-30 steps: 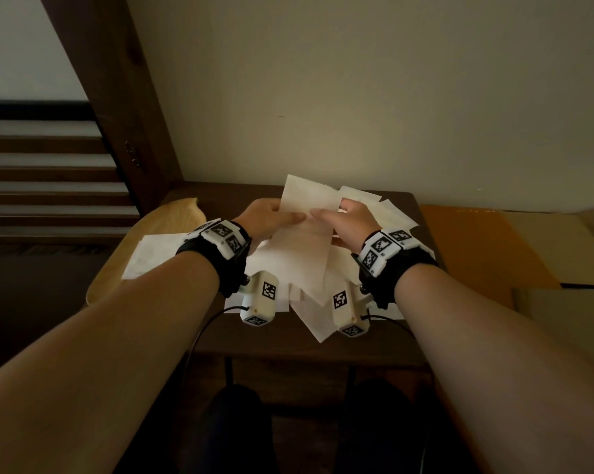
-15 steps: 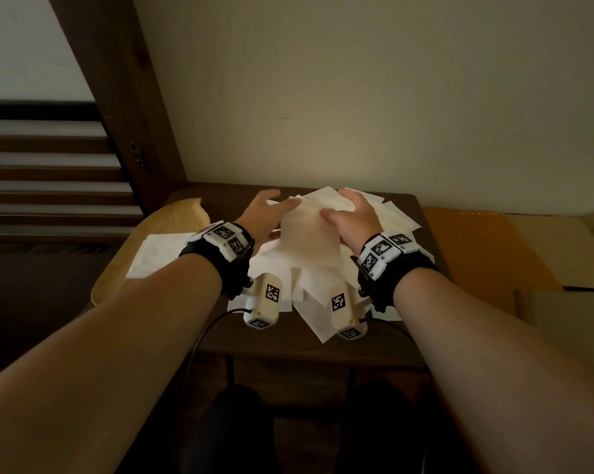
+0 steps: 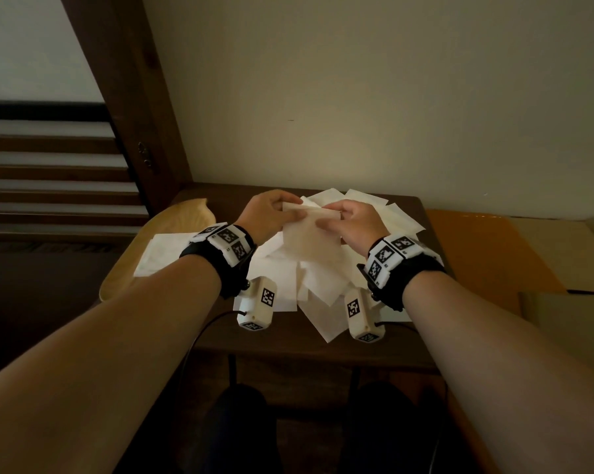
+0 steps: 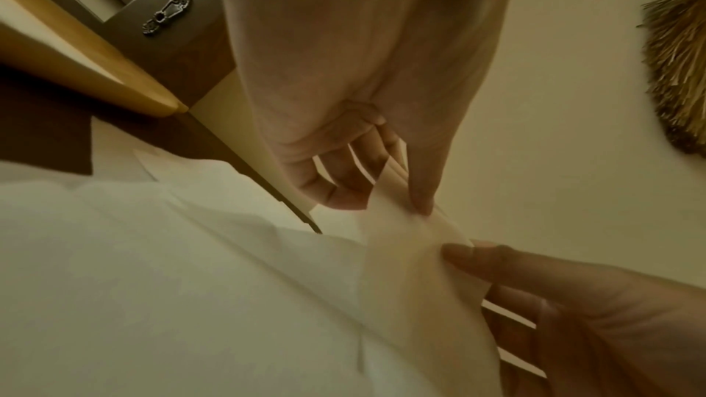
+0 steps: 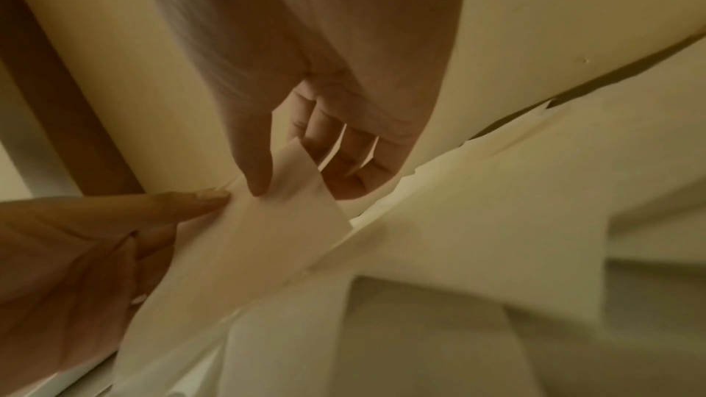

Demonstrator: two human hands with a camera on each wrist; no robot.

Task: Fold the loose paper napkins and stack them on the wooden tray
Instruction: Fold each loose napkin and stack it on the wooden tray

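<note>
Pinching thin cream napkin point(image 3: 311, 239): left hand point(image 3: 265, 213), right hand point(image 3: 355, 222) grip top edge.

No readable text anywhere; only black-and-white square marker codes on the wrist bands point(image 3: 228, 241), lower centre.

Dark wooden table point(image 3: 323, 350) stands against beige wall point(image 3: 357, 97).

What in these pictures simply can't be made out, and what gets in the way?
- How many sheets the loose napkins hold: head view, they overlap and the wrists cover some.
- How many napkins lie on the wooden tray: head view, the left forearm hides part.
- Whether the held napkin is creased yet: the left hand and right hand cover its top edge; wrist views blurred.
</note>
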